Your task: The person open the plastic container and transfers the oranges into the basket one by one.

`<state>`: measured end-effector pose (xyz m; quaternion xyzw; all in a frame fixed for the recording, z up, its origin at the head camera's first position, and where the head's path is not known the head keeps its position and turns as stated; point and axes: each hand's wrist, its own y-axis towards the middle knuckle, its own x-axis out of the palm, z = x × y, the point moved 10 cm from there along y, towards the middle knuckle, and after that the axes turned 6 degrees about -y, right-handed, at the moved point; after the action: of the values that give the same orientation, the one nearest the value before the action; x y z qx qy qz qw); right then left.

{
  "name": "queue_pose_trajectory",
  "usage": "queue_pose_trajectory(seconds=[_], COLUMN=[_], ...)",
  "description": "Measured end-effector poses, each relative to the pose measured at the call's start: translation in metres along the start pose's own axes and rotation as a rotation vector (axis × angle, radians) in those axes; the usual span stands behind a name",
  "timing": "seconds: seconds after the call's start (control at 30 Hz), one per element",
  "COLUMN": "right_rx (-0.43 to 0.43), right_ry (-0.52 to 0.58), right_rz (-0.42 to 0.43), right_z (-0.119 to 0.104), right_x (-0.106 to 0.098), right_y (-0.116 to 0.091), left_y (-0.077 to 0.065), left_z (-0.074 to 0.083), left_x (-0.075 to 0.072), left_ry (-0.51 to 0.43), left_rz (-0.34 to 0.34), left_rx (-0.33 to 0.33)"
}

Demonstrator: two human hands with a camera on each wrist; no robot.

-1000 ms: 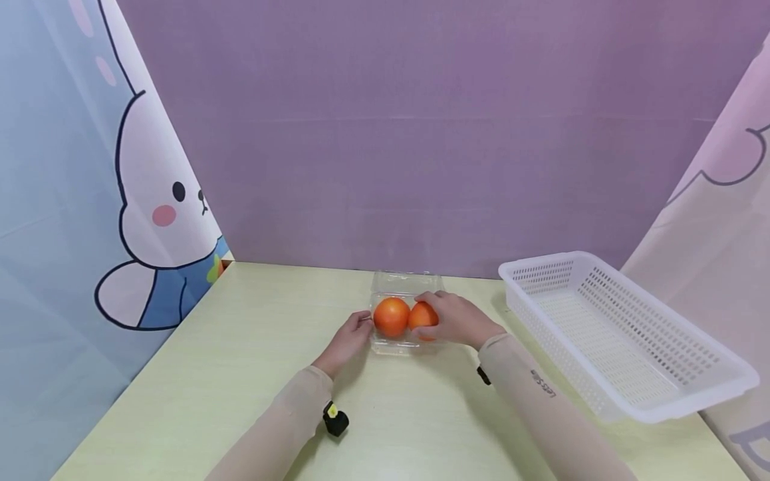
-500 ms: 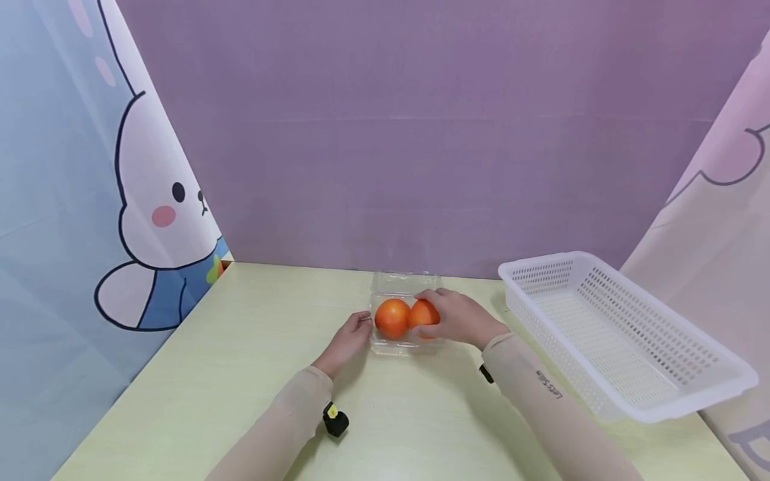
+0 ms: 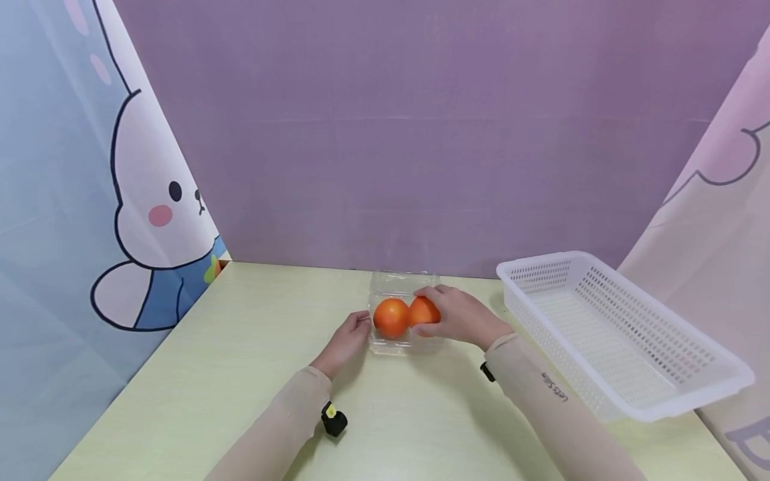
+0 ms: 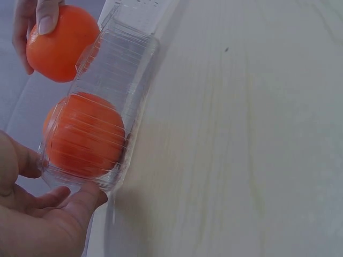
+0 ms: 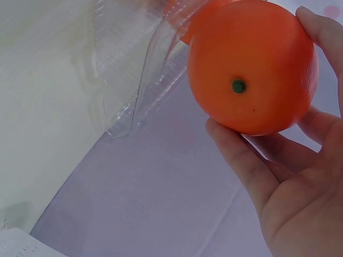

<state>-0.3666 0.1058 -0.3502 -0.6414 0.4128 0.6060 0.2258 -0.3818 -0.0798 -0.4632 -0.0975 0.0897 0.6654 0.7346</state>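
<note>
A clear plastic clamshell box (image 3: 404, 283) stands on the table with its lid laid back, away from me. One orange (image 3: 391, 318) sits in its left half, seen through the wall in the left wrist view. My left hand (image 3: 347, 342) grips the box's left end between thumb and fingers. My right hand (image 3: 462, 318) holds a second orange (image 5: 252, 64) by its sides, thumb near me and fingers beyond. In the left wrist view this held orange (image 4: 60, 45) is raised above the box's right half. Its green stem spot faces the right wrist camera.
A white perforated plastic basket (image 3: 607, 341) stands on the right of the pale wooden table (image 3: 252, 374), beside my right forearm. A purple cloth (image 3: 385, 147) hangs behind the table's far edge, with printed cloths on both sides.
My right hand has shifted slightly right and up, with the orange rising a little in its grasp. The left hand, box and other orange stay practically where they were.
</note>
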Motion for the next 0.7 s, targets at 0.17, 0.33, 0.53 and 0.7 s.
queue_pose_trajectory(seconds=[0.17,0.33,0.53,0.7], right_rx=[0.016,0.011,0.012,0.003], right_ry=[0.010,0.011,-0.005,-0.010], right_rz=[-0.006,0.000,0.003,0.011], right_z=[0.004,0.004,0.006,0.009], right_x=[0.001,-0.001,-0.009,-0.013], right_y=[-0.001,-0.003,-0.005,-0.007], left_y=[0.000,0.001,0.002,0.002], left_z=[0.000,0.000,0.000,0.000], left_x=[-0.001,-0.001,-0.001,-0.001], left_ry=[0.007,0.012,0.018,0.020], left_rz=[0.002,0.005,0.005,0.004], left_rx=[0.004,0.017,0.025,0.015])
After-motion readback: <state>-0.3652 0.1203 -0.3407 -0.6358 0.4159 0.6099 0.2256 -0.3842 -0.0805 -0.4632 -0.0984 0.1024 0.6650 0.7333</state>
